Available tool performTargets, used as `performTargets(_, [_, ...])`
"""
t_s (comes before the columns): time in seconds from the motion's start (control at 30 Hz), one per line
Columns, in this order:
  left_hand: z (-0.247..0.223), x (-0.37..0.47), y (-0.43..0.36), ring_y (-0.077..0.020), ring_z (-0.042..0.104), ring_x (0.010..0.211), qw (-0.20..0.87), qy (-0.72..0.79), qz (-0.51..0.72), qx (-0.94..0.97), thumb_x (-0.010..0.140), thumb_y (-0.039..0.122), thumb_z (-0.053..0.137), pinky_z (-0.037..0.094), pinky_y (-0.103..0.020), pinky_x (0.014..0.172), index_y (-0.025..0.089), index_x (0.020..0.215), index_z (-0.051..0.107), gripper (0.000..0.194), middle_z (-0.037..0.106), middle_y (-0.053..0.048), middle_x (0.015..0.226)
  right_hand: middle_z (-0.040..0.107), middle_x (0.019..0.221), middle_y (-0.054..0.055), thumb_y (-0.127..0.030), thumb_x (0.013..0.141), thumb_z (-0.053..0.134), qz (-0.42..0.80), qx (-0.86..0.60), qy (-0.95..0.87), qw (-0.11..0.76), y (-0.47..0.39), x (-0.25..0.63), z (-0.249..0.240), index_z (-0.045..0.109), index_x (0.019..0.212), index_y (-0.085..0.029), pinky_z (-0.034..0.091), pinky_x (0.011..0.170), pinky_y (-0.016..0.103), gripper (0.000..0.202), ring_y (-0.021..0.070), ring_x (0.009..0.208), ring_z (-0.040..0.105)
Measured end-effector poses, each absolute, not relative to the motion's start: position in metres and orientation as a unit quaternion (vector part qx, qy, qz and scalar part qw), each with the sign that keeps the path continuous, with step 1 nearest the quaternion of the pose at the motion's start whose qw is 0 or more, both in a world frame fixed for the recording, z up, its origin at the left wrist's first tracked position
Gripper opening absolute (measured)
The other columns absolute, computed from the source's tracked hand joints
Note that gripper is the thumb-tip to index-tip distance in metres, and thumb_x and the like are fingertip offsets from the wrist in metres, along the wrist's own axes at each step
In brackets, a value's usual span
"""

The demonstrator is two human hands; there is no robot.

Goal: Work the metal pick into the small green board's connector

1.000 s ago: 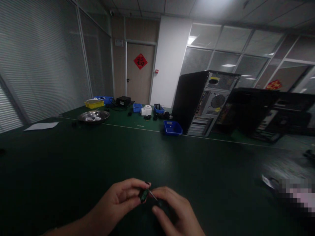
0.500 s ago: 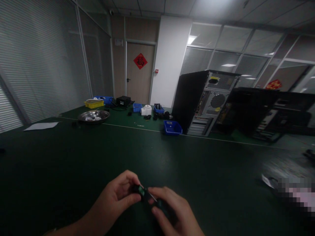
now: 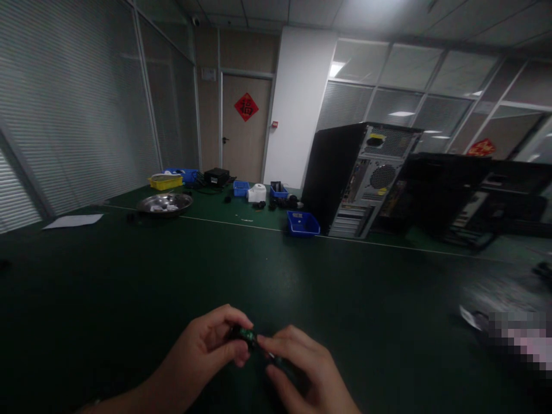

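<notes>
Between the thumb and fingers of my left hand (image 3: 215,340) is a small dark part with a green circuit board (image 3: 247,334) on it. Close beside it on the right, my right hand (image 3: 304,365) pinches a slim dark tool (image 3: 271,357) with a shiny shaft, its tip end pointing toward the board. Whether the tip touches the board is too dark to tell. Both hands are above the dark green table (image 3: 207,264), near its front.
A metal bowl (image 3: 165,204) with small white pieces, a paper sheet (image 3: 73,221) and a yellow bin (image 3: 166,182) lie at the left. Farther back are a blue bin (image 3: 303,224), a white device (image 3: 257,193) and a computer tower (image 3: 345,178). Plastic bags (image 3: 509,302) lie right.
The small part has turned slightly in my left hand, so more of the green board shows. My right fingers and the tool have shifted a little, and less of the tool is visible.
</notes>
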State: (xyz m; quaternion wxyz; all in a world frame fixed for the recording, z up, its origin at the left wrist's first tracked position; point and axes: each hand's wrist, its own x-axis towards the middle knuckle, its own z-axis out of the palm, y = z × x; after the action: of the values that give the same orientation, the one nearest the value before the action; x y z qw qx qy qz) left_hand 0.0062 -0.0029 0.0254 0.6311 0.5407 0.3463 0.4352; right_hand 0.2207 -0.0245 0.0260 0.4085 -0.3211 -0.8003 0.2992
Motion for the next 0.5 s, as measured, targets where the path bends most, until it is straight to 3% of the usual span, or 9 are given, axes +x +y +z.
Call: performTargets(0.5, [0.015, 0.006, 0.0, -0.0143, 0.072, 0.061, 0.694, 0.303, 0.43, 0.491, 0.071, 0.03, 0.088, 0.056, -0.024, 0.06, 0.017, 0.086, 0.07, 0.026, 0.076, 0.001, 0.071, 0.072, 0.091, 0.01, -0.006, 0.085, 0.059, 0.292, -0.274, -0.798, 0.45, -0.024, 0.22, 0.026, 0.064, 0.125, -0.023, 0.056, 0.068, 0.029, 0.044, 0.0205, 0.08, 0.069])
